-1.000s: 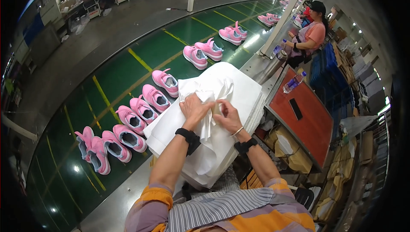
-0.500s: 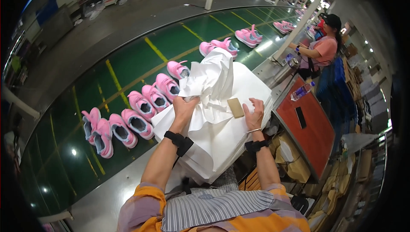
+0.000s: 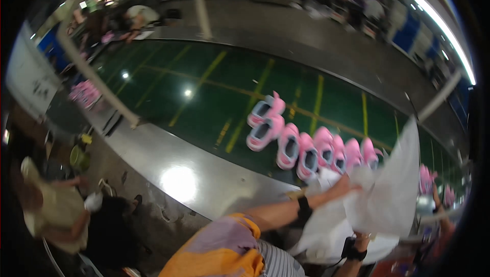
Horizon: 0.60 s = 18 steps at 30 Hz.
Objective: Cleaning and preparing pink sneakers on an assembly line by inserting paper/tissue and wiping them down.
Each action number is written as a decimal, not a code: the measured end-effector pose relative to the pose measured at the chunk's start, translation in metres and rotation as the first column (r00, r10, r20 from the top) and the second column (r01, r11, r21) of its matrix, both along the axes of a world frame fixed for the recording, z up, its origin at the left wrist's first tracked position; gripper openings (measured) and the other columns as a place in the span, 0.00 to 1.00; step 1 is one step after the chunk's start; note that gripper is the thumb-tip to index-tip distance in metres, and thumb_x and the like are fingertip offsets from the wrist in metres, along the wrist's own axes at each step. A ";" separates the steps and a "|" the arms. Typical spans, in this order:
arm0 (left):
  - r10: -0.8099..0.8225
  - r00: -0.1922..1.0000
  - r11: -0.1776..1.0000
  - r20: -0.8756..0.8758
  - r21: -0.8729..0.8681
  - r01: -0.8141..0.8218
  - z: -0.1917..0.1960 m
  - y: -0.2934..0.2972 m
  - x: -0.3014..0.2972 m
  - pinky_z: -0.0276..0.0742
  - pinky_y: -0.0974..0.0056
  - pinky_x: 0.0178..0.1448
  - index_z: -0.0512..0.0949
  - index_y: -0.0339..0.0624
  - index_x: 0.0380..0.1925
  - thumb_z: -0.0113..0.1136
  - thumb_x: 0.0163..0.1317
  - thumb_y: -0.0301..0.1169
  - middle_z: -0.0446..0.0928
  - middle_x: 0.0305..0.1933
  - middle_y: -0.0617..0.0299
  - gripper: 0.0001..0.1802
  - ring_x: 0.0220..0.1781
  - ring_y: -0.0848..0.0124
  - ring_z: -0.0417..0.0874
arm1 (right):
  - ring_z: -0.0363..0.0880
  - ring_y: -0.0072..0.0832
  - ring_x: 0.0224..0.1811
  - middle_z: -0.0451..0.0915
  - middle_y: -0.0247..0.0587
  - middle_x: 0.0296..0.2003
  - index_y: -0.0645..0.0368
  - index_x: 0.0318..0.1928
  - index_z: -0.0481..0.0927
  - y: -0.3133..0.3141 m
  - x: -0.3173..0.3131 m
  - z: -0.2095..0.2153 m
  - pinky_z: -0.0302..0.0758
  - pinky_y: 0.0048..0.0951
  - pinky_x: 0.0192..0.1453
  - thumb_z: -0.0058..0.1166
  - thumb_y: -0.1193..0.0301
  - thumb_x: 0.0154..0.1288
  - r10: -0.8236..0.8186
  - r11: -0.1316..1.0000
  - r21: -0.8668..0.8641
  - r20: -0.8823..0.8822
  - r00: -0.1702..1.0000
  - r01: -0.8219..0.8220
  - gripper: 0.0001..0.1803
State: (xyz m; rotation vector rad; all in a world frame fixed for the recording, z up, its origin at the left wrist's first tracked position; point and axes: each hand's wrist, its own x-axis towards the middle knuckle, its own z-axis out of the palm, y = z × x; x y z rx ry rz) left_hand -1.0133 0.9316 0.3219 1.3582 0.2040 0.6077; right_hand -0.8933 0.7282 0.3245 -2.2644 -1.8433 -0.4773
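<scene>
My left hand is closed on a sheet of thin white paper, its fingers blurred by motion. The sheet stands up and fans out to the right, with one corner raised high. Behind the sheet's lower edge is my right hand; the paper hides its fingers. Below both hands lies a stack of white paper, partly covered by the raised sheet. Just beyond my left hand, several pink shoes with pale blue linings stand in a row along the near side of a green conveyor belt.
A shiny metal ledge borders the belt on my side. At the lower left a person in a pale yellow top is at work. Another person leans over the belt's far left end. A slanted post rises from the ledge.
My view has swung left, so the shoes and paper now appear farther right. The crumpled paper has been lifted and spread into a raised sheet. My right hand has gone behind it.
</scene>
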 end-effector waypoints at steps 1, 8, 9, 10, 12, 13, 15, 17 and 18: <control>-0.032 0.986 0.998 0.161 -0.049 0.040 0.003 -0.012 0.001 0.67 0.60 0.71 0.73 0.34 0.61 0.64 0.64 0.33 0.75 0.64 0.52 0.27 0.67 0.66 0.71 | 0.78 0.48 0.57 0.79 0.54 0.57 0.61 0.64 0.74 0.020 -0.011 -0.004 0.76 0.44 0.57 0.65 0.64 0.62 -0.027 0.999 0.038 0.008 1.000 0.026 0.31; 0.017 0.987 0.956 0.159 0.285 -0.063 0.023 0.077 -0.090 0.73 0.62 0.61 0.78 0.33 0.51 0.56 0.65 0.27 0.80 0.51 0.57 0.15 0.57 0.70 0.77 | 0.82 0.48 0.50 0.80 0.55 0.48 0.67 0.39 0.83 0.118 -0.041 0.071 0.79 0.41 0.54 0.65 0.74 0.53 0.148 0.882 0.462 -0.451 0.880 0.088 0.13; 0.180 0.966 0.963 0.183 0.168 -0.211 0.031 0.087 -0.102 0.73 0.63 0.58 0.79 0.33 0.48 0.55 0.66 0.26 0.80 0.47 0.59 0.13 0.53 0.72 0.77 | 0.81 0.50 0.53 0.79 0.55 0.53 0.65 0.44 0.83 0.129 -0.032 0.097 0.79 0.41 0.55 0.63 0.78 0.55 0.164 0.821 0.553 0.012 0.986 -0.143 0.14; 0.076 0.992 0.963 -0.103 -0.250 -0.100 0.034 0.093 -0.125 0.72 0.63 0.61 0.73 0.42 0.59 0.55 0.66 0.25 0.76 0.52 0.62 0.20 0.55 0.69 0.75 | 0.80 0.52 0.55 0.79 0.56 0.55 0.65 0.45 0.83 0.138 -0.035 0.109 0.79 0.43 0.57 0.65 0.77 0.54 0.068 0.797 0.603 -0.020 0.997 -0.042 0.16; 0.014 0.978 0.996 -0.207 -0.088 -0.033 0.043 0.059 -0.138 0.74 0.63 0.59 0.62 0.43 0.67 0.59 0.67 0.38 0.71 0.57 0.61 0.31 0.55 0.70 0.74 | 0.79 0.57 0.57 0.77 0.59 0.58 0.66 0.49 0.83 0.159 -0.042 0.131 0.77 0.47 0.61 0.69 0.72 0.52 0.053 0.745 0.667 -0.092 0.994 0.022 0.23; -0.171 0.972 0.968 -0.159 -0.212 0.135 0.048 0.042 -0.141 0.75 0.62 0.59 0.54 0.44 0.71 0.61 0.67 0.44 0.68 0.61 0.61 0.39 0.56 0.70 0.74 | 0.78 0.58 0.57 0.77 0.60 0.58 0.67 0.49 0.83 0.170 -0.052 0.134 0.77 0.48 0.60 0.69 0.71 0.52 0.089 0.746 0.664 -0.011 0.996 -0.059 0.23; -0.429 0.902 0.755 -0.050 -0.567 0.328 0.052 0.023 -0.136 0.75 0.63 0.63 0.44 0.47 0.77 0.63 0.67 0.52 0.59 0.71 0.64 0.50 0.60 0.69 0.74 | 0.78 0.59 0.58 0.76 0.61 0.58 0.68 0.48 0.83 0.186 -0.081 0.129 0.77 0.50 0.60 0.70 0.70 0.51 0.130 0.748 0.634 0.151 0.980 -0.197 0.23; 0.146 0.964 0.784 0.221 -0.620 0.024 0.057 0.027 -0.121 0.76 0.65 0.61 0.48 0.47 0.76 0.64 0.66 0.51 0.62 0.70 0.63 0.48 0.63 0.71 0.73 | 0.80 0.60 0.54 0.79 0.64 0.53 0.69 0.44 0.84 0.195 -0.115 0.117 0.78 0.51 0.58 0.68 0.71 0.49 0.289 0.732 0.612 0.118 0.950 -0.299 0.21; 0.149 0.958 0.710 0.243 -0.701 0.067 0.059 0.038 -0.114 0.77 0.65 0.60 0.56 0.47 0.72 0.67 0.64 0.48 0.67 0.67 0.63 0.43 0.62 0.72 0.75 | 0.82 0.59 0.51 0.80 0.65 0.51 0.70 0.43 0.84 0.197 -0.134 0.109 0.79 0.50 0.57 0.67 0.68 0.49 0.295 0.739 0.641 -0.032 0.955 -0.207 0.21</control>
